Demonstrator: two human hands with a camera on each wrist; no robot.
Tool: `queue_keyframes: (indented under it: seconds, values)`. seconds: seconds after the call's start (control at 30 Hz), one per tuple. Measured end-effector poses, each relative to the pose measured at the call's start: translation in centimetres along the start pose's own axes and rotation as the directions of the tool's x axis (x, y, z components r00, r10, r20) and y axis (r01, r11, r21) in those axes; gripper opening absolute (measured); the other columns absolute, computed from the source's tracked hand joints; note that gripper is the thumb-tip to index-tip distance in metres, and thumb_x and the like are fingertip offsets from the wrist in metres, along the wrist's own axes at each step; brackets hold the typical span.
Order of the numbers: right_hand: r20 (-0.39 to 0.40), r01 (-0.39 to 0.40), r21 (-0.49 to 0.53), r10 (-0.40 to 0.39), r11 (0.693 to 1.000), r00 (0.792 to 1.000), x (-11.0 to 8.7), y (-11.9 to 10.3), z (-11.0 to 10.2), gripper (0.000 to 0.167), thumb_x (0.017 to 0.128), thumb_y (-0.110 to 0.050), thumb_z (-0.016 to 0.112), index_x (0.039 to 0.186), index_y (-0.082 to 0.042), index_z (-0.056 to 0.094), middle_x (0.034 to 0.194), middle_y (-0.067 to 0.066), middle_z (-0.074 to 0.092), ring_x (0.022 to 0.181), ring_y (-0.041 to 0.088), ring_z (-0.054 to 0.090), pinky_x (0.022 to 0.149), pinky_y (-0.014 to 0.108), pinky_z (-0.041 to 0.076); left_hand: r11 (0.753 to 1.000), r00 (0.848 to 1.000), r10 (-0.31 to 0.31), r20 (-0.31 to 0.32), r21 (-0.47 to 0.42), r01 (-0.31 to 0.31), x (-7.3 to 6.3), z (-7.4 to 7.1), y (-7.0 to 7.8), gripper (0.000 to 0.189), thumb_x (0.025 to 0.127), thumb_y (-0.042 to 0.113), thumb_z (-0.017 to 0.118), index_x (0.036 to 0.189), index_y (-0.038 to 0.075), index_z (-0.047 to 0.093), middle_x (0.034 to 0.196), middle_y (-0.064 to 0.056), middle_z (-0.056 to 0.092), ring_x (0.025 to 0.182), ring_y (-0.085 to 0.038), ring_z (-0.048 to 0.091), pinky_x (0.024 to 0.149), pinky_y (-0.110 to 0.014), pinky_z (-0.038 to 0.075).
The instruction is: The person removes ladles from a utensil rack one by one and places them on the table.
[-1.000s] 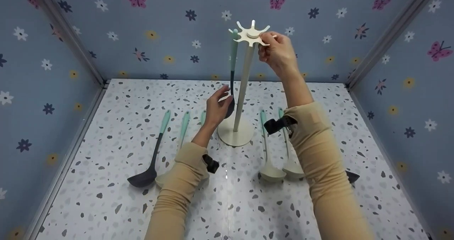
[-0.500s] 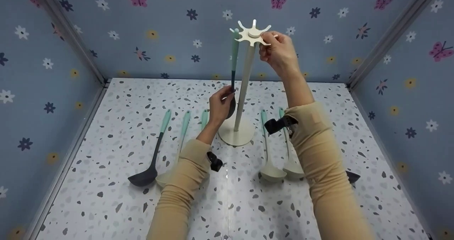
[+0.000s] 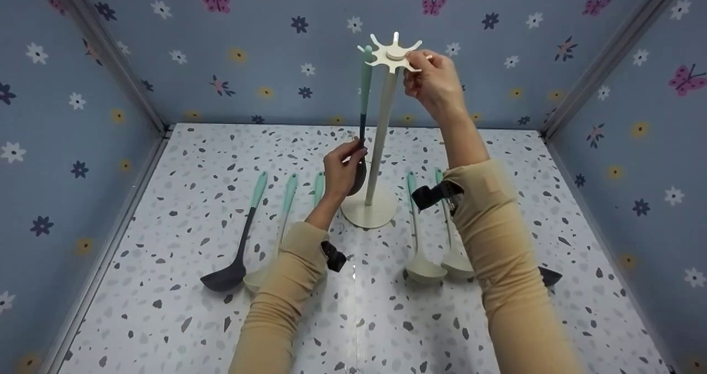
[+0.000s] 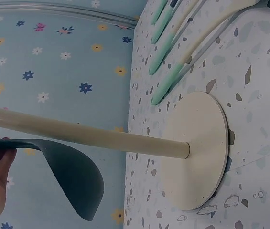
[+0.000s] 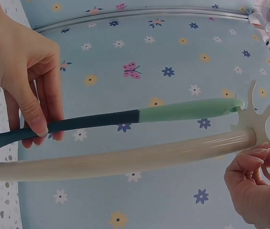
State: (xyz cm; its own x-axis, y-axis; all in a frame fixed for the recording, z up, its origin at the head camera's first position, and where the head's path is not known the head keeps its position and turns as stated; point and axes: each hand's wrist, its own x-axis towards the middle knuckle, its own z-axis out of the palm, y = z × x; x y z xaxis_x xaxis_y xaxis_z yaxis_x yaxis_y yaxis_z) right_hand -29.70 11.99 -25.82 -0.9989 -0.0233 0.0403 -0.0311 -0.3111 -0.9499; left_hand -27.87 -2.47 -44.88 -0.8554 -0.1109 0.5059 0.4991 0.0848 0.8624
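A cream utensil stand [image 3: 382, 131] with a round base and a star-shaped ring of hooks stands mid-table. On one of its left hooks hangs a dark ladle [image 3: 365, 89] with a mint handle, its handle end at the hook in the right wrist view. My left hand [image 3: 341, 172] pinches the ladle's dark shaft just above the bowl, thumb on one side and fingers on the other. The ladle's dark bowl [image 4: 75, 176] hangs beside the pole in the left wrist view. My right hand [image 3: 439, 84] pinches a hook at the right of the stand's top.
Left of the stand lie a dark ladle [image 3: 237, 252] and cream ladles, partly behind my left sleeve. To the right lie two cream ladles [image 3: 424, 268] and a dark bowl [image 3: 549, 275] half covered by my right sleeve. Flower-patterned walls [image 3: 265, 48] enclose the speckled table [image 3: 381, 330].
My left hand has closed from loosely spread fingers beside the ladle to a pinch on its shaft. The bowl has shifted slightly left and toward me. My right hand keeps its hold.
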Motion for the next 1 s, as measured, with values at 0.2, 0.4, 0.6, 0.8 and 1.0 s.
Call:
queue_keyframes:
  seconds: [0.2,0.4,0.6,0.8,1.0]
  values:
    - [0.008,0.002,0.008,-0.002,1.0,1.0,-0.1,0.0,0.0,0.017,0.091,-0.003,0.047,0.075,0.002,0.048,0.063,0.01,0.04,0.048,0.015,0.034,0.043,0.022,0.029,0.998,0.998,0.066,-0.006,0.0,-0.066,0.2,-0.1,-1.0,0.02,0.082,0.0,0.06,0.1,-0.008,0.063,0.087,-0.016,0.064,0.082,-0.021,0.062,0.068,-0.025,0.05]
    - [0.01,0.003,0.019,-0.003,1.0,1.0,-0.1,-0.1,-0.1,0.016,0.09,-0.002,0.047,0.075,0.003,0.048,0.062,0.01,0.04,0.048,0.015,0.035,0.043,0.022,0.029,0.996,0.996,0.087,-0.011,-0.006,-0.088,0.4,-0.3,-0.5,0.017,0.082,-0.002,0.06,0.096,-0.009,0.064,0.085,-0.019,0.063,0.078,-0.026,0.062,0.065,-0.028,0.051]
    - [0.008,0.007,0.007,-0.007,1.0,1.0,-0.1,0.0,-0.1,0.017,0.09,-0.003,0.046,0.075,0.003,0.048,0.062,0.01,0.04,0.048,0.015,0.035,0.043,0.022,0.029,0.996,0.996,0.09,-0.014,0.014,-0.089,0.2,-0.7,2.1,0.016,0.081,-0.007,0.058,0.096,-0.013,0.062,0.085,-0.024,0.061,0.078,-0.033,0.061,0.066,-0.037,0.051]
    - [0.008,0.01,-0.018,-0.01,1.0,1.0,0.0,0.1,-0.1,0.018,0.091,-0.004,0.047,0.074,0.002,0.049,0.063,0.01,0.04,0.049,0.015,0.036,0.043,0.021,0.03,0.996,0.997,0.072,-0.017,0.049,-0.071,0.0,-1.2,3.1,0.018,0.081,-0.007,0.057,0.098,-0.014,0.061,0.087,-0.025,0.061,0.08,-0.033,0.06,0.068,-0.034,0.051]
    - [0.009,0.013,-0.021,-0.013,1.0,1.0,0.0,0.1,0.0,0.017,0.091,-0.004,0.047,0.075,0.002,0.049,0.062,0.009,0.041,0.048,0.015,0.036,0.043,0.021,0.03,0.995,0.996,0.081,-0.025,0.059,-0.08,0.6,-1.9,1.2,0.02,0.082,-0.002,0.059,0.1,-0.011,0.062,0.087,-0.021,0.062,0.081,-0.028,0.061,0.066,-0.03,0.051]
